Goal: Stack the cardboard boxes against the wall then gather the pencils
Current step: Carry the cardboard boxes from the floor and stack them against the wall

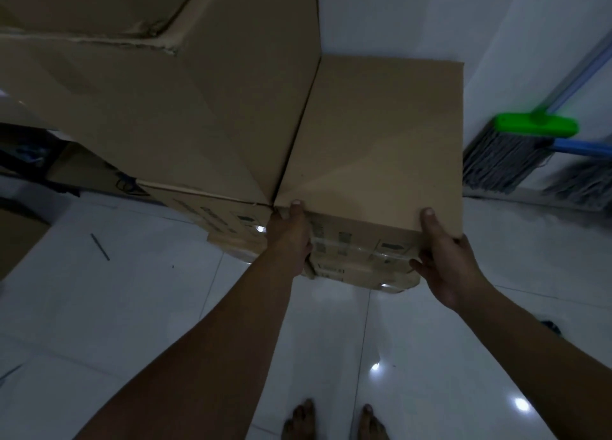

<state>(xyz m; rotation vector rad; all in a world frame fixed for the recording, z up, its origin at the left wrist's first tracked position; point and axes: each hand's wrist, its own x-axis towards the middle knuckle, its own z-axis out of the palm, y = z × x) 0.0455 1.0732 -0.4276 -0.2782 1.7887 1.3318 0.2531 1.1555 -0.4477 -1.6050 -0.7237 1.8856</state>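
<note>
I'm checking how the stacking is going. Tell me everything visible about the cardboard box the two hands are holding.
The cardboard box is plain brown, its flat top unmarked. Its near side carries small printed labels and glossy clear tape. It sits level on lower cartons, its left edge flush against the taller box stack, its far edge near the white wall. The left hand grips its near left corner and the right hand its near right corner, thumbs on top.
</note>
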